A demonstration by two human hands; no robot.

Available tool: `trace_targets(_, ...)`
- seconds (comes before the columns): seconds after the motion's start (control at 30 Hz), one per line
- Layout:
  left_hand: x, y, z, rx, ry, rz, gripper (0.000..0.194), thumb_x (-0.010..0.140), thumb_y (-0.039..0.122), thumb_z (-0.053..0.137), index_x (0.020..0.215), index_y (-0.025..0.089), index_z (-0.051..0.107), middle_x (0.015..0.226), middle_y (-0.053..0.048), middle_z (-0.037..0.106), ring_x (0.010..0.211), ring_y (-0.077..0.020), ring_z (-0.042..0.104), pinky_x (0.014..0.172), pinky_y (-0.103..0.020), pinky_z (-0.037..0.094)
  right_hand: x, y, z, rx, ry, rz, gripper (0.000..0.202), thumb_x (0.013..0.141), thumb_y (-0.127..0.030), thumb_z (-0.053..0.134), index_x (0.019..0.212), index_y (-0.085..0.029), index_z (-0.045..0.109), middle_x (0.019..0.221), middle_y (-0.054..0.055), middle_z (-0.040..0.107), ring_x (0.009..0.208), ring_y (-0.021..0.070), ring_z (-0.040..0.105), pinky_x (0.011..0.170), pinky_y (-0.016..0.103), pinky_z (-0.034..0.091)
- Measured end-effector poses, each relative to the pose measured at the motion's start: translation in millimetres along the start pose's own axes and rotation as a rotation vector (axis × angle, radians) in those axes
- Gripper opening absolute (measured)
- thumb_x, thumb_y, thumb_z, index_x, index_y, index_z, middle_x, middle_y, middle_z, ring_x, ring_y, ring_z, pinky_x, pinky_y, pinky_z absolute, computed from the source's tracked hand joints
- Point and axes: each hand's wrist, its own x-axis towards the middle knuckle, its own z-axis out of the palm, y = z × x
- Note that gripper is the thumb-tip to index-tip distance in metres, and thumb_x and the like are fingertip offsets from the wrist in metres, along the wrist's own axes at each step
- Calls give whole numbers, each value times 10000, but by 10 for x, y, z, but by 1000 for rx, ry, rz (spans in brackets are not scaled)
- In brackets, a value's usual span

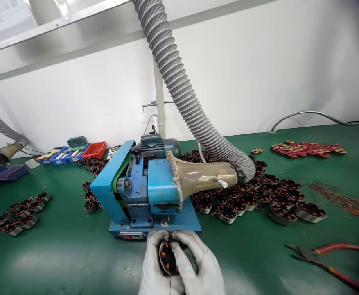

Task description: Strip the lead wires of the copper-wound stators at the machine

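Observation:
A small round motor stator [168, 257] with a metal rim, dark core and copper windings is held up at the bottom middle, just before a blue bench machine [163, 182]. My left hand [152, 262], in a white glove, is closed around its left side. From the right, my gloved right hand [202, 266] is closed on it too, with the thumb over its face and the fingertips at its upper edge. A thin wire rises from the stator's top between the fingertips, and another hangs below. The fingers partly hide the stator.
A grey corrugated hose [179, 78] joins the machine's yellowish funnel [202, 177]. Several stators [226, 213] crowd the right, with more [22, 213] at left. Red-handled cutters [311, 255] lie open at right, near loose copper wire [345, 200]. Red-and-tan rings [308, 148] lie behind.

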Motion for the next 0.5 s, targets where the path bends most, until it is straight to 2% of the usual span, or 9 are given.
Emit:
trace_targets(0.07,-79,-8,-104,66,-57,113,470,641,201,602,1094,262,498,1137,-78,560,1014,-236,579,826,-318,499,-43,-25,-96,-81,-60,-32,153,801,-325,511,826,-236,633,802,41,653,750,198,612,653,288,492)
trace_targets(0.1,-101,13,-144,111,-103,196,491,615,188,628,1084,267,507,1113,-74,560,1008,-237,576,828,-318,496,-37,-44,-143,-92,-83,-19,160,789,-346,527,740,-235,630,733,31,639,701,196,598,617,286,477)
trace_targets(0.13,-115,47,-171,161,-153,275,488,592,178,654,1053,265,521,1049,-67,570,963,-229,586,805,-311,502,-15,-66,-186,-60,-98,25,215,779,-369,536,634,-225,603,639,18,606,626,183,572,562,273,454)
trace_targets(0.2,-133,134,-187,256,-180,363,443,562,170,691,968,251,532,898,-44,564,832,-198,593,726,-287,510,53,-112,-253,145,-88,225,368,768,-427,544,478,-206,496,482,-12,499,480,140,480,460,244,386)
trace_targets(0.27,-154,210,-161,271,-85,308,440,536,154,697,926,243,515,875,-30,538,761,-173,573,680,-275,503,115,-155,-284,475,-14,492,417,746,-501,564,472,-200,475,441,-32,453,424,113,417,420,230,354)
trace_targets(0.33,-181,255,-117,212,-8,228,489,513,136,680,956,239,500,959,-41,530,806,-180,568,731,-292,497,141,-192,-267,773,-5,690,356,682,-530,637,593,-189,585,498,-23,530,452,117,458,440,232,383)
trace_targets(0.43,-219,283,-62,113,-24,164,519,529,148,663,1014,234,498,1040,-55,537,921,-210,567,825,-331,485,123,-234,-169,937,-124,755,384,511,-449,793,750,-167,692,674,42,665,602,167,573,582,280,462)
trace_targets(0.5,-238,300,-45,86,-46,159,475,546,173,672,993,231,520,1010,-49,557,947,-219,565,840,-343,486,112,-254,-98,920,-111,749,356,467,-406,823,688,-153,707,702,64,685,652,185,589,653,300,467)
